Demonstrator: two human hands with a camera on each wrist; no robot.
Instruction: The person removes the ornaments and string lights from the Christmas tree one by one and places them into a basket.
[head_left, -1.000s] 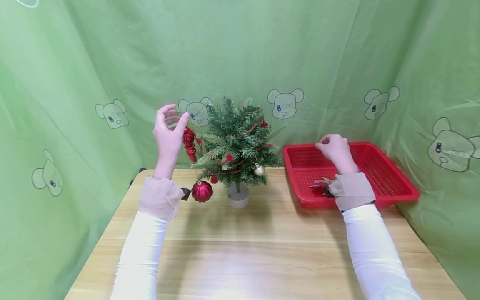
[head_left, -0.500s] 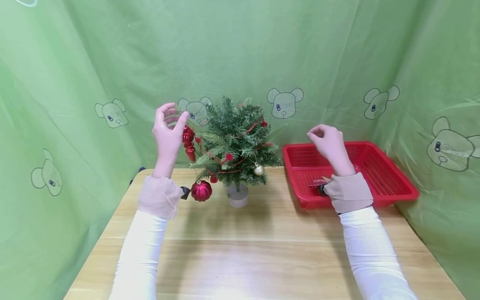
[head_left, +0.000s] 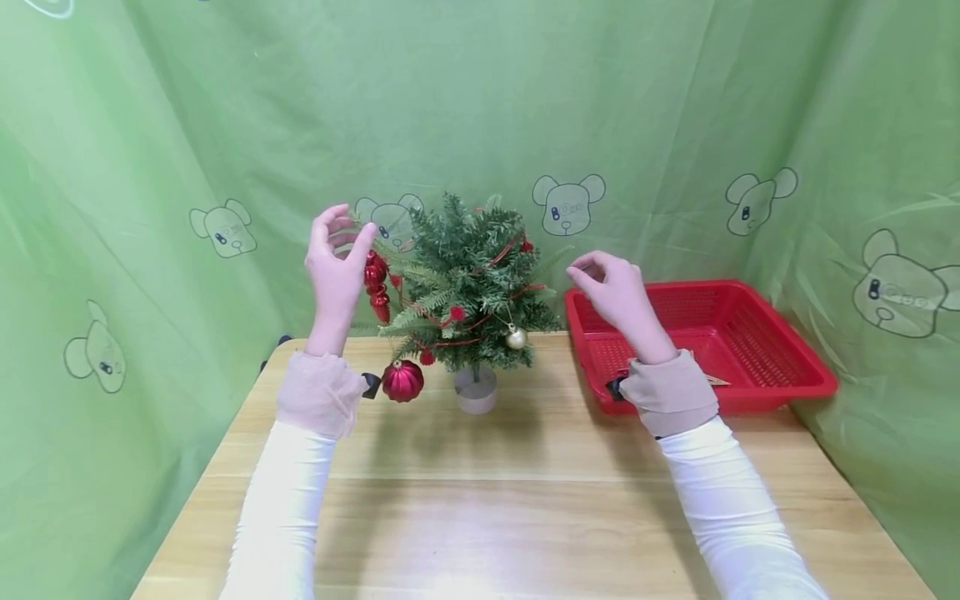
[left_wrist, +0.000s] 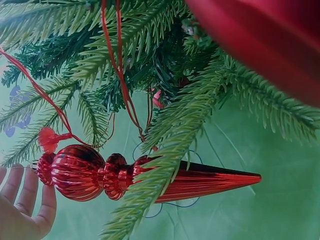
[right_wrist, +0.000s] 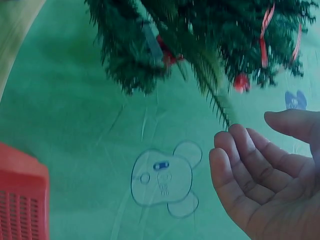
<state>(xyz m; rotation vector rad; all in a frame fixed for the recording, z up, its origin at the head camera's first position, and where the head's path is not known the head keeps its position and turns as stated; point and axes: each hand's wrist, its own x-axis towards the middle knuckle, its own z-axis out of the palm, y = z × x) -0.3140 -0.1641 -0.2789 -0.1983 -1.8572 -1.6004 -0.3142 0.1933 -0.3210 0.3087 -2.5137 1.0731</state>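
Note:
A small artificial Christmas tree (head_left: 480, 283) stands on a pale round base. From its left branches hangs a shiny red finial-shaped ornament (left_wrist: 85, 172). My left hand (head_left: 337, 262) is raised beside the ornament's top, thumb and fingers apart, fingertips right at its cap in the left wrist view. Lower on that side hangs a ribbed dark-red ball (head_left: 402, 381), and a small gold ball (head_left: 516, 337) hangs at the lower right. Right of the tree is my right hand (head_left: 611, 292), with nothing in it. Its bent fingers are apart from the thumb, fingertips overlapping a branch tip (right_wrist: 220, 107).
At the back right of the wooden table (head_left: 480, 517) stands a red plastic basket (head_left: 795, 342) with a few small items inside, partly behind the right wrist. A red cord (head_left: 502, 254) winds through the tree. Green curtain (head_left: 660, 100) with bear drawings surrounds the table.
My right hand has moved left from over the basket toward the tree's right side, its thumb and fingers parting slightly. The left hand and the ornaments have stayed nearly still.

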